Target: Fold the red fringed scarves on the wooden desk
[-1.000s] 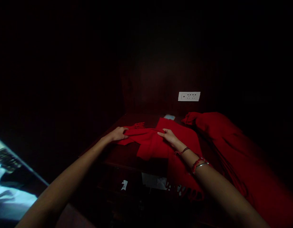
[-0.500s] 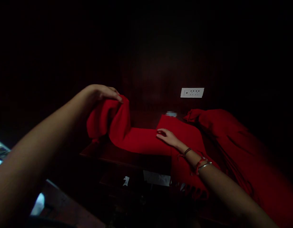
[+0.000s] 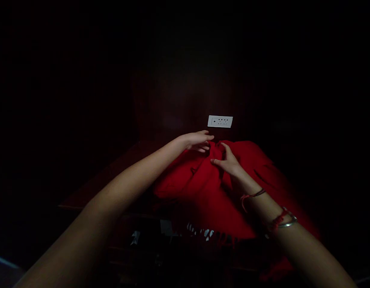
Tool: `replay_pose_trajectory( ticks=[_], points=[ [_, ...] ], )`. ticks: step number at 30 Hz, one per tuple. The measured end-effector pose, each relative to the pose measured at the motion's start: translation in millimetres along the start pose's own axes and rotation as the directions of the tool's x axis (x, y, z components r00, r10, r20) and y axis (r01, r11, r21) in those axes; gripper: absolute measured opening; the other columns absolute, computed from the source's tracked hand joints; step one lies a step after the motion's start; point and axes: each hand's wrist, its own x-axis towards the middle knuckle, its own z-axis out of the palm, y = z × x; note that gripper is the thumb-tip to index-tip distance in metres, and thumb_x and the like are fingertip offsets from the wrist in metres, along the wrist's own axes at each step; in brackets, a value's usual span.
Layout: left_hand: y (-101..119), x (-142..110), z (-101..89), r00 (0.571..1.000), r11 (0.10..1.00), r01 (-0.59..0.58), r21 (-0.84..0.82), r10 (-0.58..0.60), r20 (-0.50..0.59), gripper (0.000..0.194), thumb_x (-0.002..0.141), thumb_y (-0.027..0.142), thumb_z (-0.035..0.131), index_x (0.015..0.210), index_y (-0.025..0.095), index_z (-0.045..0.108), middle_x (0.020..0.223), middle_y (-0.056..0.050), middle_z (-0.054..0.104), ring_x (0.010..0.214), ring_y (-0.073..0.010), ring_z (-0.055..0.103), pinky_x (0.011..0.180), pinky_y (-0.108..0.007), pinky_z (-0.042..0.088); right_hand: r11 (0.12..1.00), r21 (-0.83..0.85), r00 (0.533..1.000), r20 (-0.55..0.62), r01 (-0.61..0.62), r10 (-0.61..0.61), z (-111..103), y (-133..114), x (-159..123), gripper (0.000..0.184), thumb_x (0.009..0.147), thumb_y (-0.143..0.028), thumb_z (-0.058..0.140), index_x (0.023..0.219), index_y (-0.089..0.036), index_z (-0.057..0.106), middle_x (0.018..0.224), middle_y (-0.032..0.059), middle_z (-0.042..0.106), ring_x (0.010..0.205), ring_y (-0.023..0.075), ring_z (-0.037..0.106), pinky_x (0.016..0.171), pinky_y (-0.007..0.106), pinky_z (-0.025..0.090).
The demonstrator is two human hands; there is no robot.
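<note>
A red fringed scarf (image 3: 203, 192) lies bunched over the dark surface, its folds running down from a raised gather between my hands. My left hand (image 3: 198, 141) is at the left side of this gather, palm down, fingers apart and open. Curled around the gather from the right is my right hand (image 3: 230, 161), with cloth between its thumb and fingers. The scarf's fringe hangs over the front edge. More red cloth (image 3: 257, 160) lies to the right, behind my right forearm; whether it is a separate piece I cannot tell.
A white wall socket (image 3: 220, 121) sits on the dark wall just behind the cloth. The dark wooden surface (image 3: 113, 176) extends to the left. Below its front edge are pale paper-like pieces (image 3: 135, 237). Deep shadow hides much of the surroundings.
My left hand has moved right and let go of the rolled scarf end it held up. The long stretch of scarf is now bunched at the right. My right hand has curled around cloth.
</note>
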Motion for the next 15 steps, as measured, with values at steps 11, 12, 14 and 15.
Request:
replay_pose_trajectory(
  ticks=[11, 12, 14, 15],
  points=[
    [-141, -49, -21.6, 0.986, 0.698, 0.162, 0.697, -0.084, -0.145, 0.069, 0.077, 0.059, 0.021, 0.131, 0.015, 0.016, 0.135, -0.014, 0.016, 0.123, -0.0277, 0.013, 0.094, -0.042, 0.021, 0.926, 0.374, 0.996, 0.087, -0.042, 0.009, -76, -37, 19, 0.020, 0.073, -0.026, 0.050, 0.089, -0.019, 0.058, 0.096, 0.0079, 0.060, 0.084, 0.0181, 0.057, 0.069, 0.034, 0.045],
    [-145, -51, -19.1, 0.985, 0.708, 0.158, 0.689, -0.069, -0.155, 0.070, 0.077, 0.060, 0.019, 0.132, 0.017, 0.013, 0.136, -0.012, 0.014, 0.123, -0.0275, 0.010, 0.094, -0.043, 0.020, 0.934, 0.356, 0.998, 0.060, -0.026, 0.004, -90, -47, 25, 0.020, 0.073, -0.023, 0.050, 0.091, -0.019, 0.058, 0.099, 0.0079, 0.059, 0.085, 0.0167, 0.056, 0.070, 0.033, 0.043],
    [-147, -52, -12.0, 0.987, 0.725, 0.130, 0.676, -0.031, -0.156, 0.069, 0.077, 0.061, 0.017, 0.132, 0.020, 0.010, 0.137, -0.010, 0.013, 0.124, -0.0267, 0.008, 0.094, -0.044, 0.019, 0.963, 0.269, 0.998, -0.042, -0.027, 0.040, -120, -54, 37, 0.020, 0.075, -0.020, 0.047, 0.091, -0.017, 0.058, 0.101, 0.0092, 0.058, 0.085, 0.0151, 0.056, 0.070, 0.033, 0.041],
    [-147, -50, -7.9, 0.990, 0.732, 0.109, 0.673, -0.015, -0.144, 0.068, 0.077, 0.061, 0.016, 0.132, 0.020, 0.010, 0.137, -0.009, 0.013, 0.124, -0.0262, 0.007, 0.095, -0.043, 0.018, 0.987, 0.154, 0.985, -0.164, -0.034, 0.060, -134, -51, 44, 0.018, 0.074, -0.020, 0.048, 0.087, -0.016, 0.059, 0.097, 0.0106, 0.059, 0.083, 0.0159, 0.056, 0.070, 0.035, 0.040]
  ],
)
